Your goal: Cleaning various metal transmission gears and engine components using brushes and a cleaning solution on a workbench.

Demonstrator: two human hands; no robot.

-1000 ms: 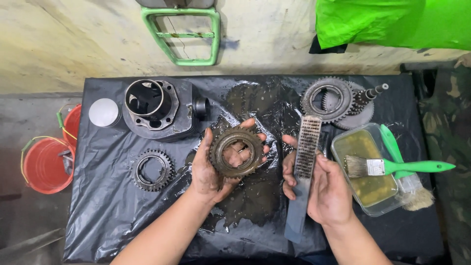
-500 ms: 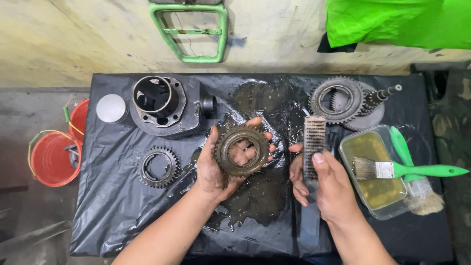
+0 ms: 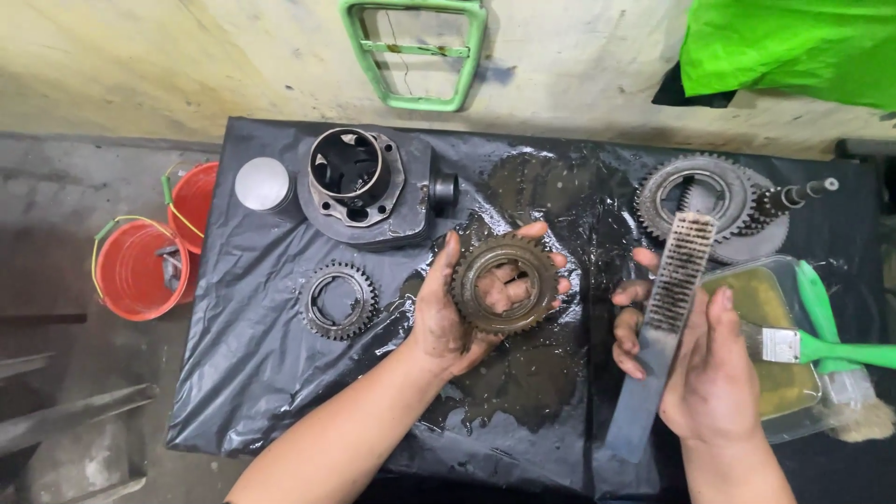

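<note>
I see the left hand (image 3: 457, 313) cupping a grimy gear ring (image 3: 505, 284), fingers curled around its rim, bore facing the camera, above the wet black-covered table (image 3: 261, 392). My right hand (image 3: 695, 364) is closed around a wire brush (image 3: 665, 317), its long axis running near-vertical, bristle end uppermost, just right of the gear.

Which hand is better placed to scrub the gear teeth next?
Probably the right hand: it grips the wire brush, bristles close beside the gear, which the left hand cradles.
</note>
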